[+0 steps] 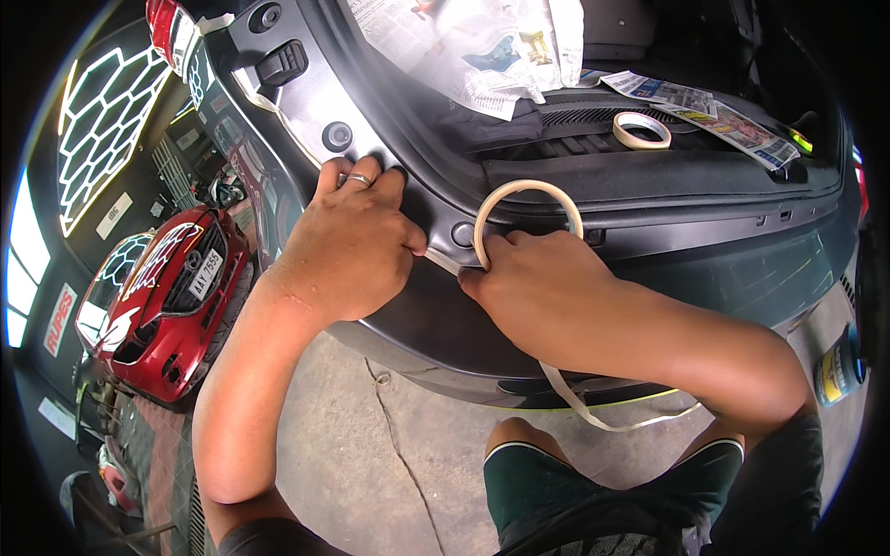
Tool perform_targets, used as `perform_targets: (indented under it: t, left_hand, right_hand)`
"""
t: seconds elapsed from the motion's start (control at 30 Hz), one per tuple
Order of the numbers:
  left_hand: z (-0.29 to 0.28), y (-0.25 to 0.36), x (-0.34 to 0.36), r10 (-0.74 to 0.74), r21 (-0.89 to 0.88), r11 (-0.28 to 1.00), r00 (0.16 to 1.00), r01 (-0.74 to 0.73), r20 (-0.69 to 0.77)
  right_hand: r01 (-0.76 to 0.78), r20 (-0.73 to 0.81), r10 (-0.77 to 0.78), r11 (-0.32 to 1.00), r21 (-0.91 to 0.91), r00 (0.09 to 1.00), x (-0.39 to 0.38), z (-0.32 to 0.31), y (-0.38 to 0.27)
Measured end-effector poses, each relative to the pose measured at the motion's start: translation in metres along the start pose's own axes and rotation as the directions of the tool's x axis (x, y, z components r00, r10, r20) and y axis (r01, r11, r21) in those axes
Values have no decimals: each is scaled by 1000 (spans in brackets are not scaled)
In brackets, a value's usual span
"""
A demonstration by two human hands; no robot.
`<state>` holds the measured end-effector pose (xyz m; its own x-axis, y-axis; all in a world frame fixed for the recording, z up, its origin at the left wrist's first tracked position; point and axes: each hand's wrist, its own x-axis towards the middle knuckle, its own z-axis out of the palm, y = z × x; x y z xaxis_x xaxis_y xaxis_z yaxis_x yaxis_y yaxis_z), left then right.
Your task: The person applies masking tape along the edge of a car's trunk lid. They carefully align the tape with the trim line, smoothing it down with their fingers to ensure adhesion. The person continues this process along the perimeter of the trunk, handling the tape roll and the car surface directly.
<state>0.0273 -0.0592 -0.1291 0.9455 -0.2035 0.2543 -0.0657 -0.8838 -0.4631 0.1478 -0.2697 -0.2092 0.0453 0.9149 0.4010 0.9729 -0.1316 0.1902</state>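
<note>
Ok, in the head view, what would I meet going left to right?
Red car, left hand, right hand with the held tape roll, loose tape roll, blue container with a yellow label.

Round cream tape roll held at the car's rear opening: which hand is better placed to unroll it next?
Probably the right hand: it grips the roll, while the left hand rests on the grey car body, apart from the roll.

Your left hand (352, 243) is left of the tape ring (528, 185) in your right hand (538, 283); behind, a tape roll (654, 139) lies in the boot (667, 178) between newspaper sheets (491, 56).
</note>
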Motion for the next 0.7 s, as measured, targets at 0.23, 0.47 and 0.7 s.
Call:
perform_targets:
  t: [0.23, 0.47, 0.7]
  left_hand:
    - [1, 2, 2, -1, -7, 1000, 1000, 1, -6]
    - [2, 6, 4, -2, -1, 1000, 1000, 2, 2]
    - [9, 7, 6, 14, 37, 999, 999, -12, -35]
  right_hand:
    - [-34, 57, 36, 999, -36, 998, 3, 10, 1]
    - [-42, 50, 42, 999, -1, 998, 3, 14, 5]
    - [-89, -19, 89, 996, -27, 996, 0, 17, -1]
